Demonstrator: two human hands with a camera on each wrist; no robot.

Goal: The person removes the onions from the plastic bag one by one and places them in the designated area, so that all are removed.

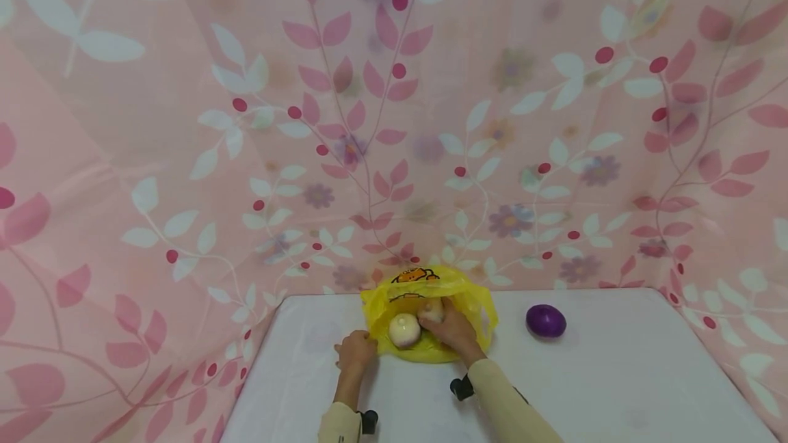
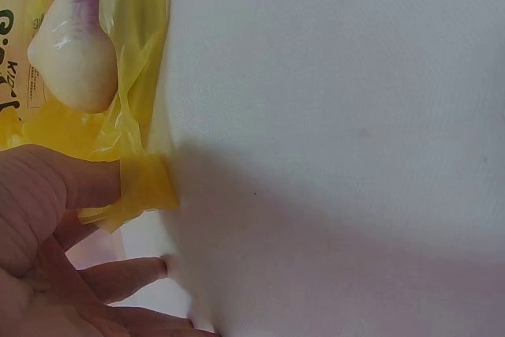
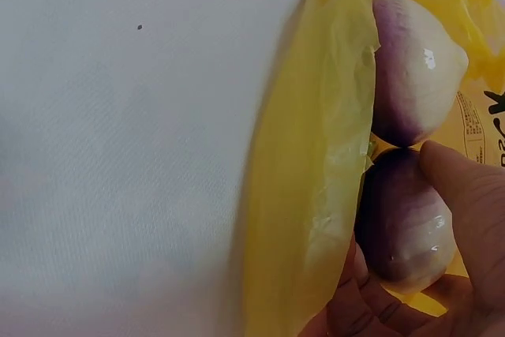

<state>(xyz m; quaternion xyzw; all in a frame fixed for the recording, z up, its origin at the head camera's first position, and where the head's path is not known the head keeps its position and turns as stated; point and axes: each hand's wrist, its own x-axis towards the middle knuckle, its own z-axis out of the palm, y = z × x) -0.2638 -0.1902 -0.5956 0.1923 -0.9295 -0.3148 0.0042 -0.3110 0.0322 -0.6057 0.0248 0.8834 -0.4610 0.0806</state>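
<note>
A yellow plastic bag [image 1: 443, 355] lies on the table with its mouth toward me. My left hand [image 1: 357, 351] pinches the left edge of the bag between thumb and finger; its other fingers [image 2: 126, 275] spread below. Reaching into the mouth, my right hand [image 1: 454, 328] grips a white-and-purple turnip [image 3: 404, 222], thumb on one side and fingers on the other. A second white-and-purple turnip [image 1: 404, 330] sits inside the bag just left of the held one. In the right wrist view, the two turnips lie close together behind a fold of yellow plastic.
To the right of the bag, a glossy purple oval object [image 1: 546, 321] rests on the white tabletop [image 1: 615, 374]. Pink cloth [image 1: 406, 122] with leaf and flower prints hangs behind the table and along its sides. Black wrist cameras [image 1: 462, 388] are strapped to both wrists.
</note>
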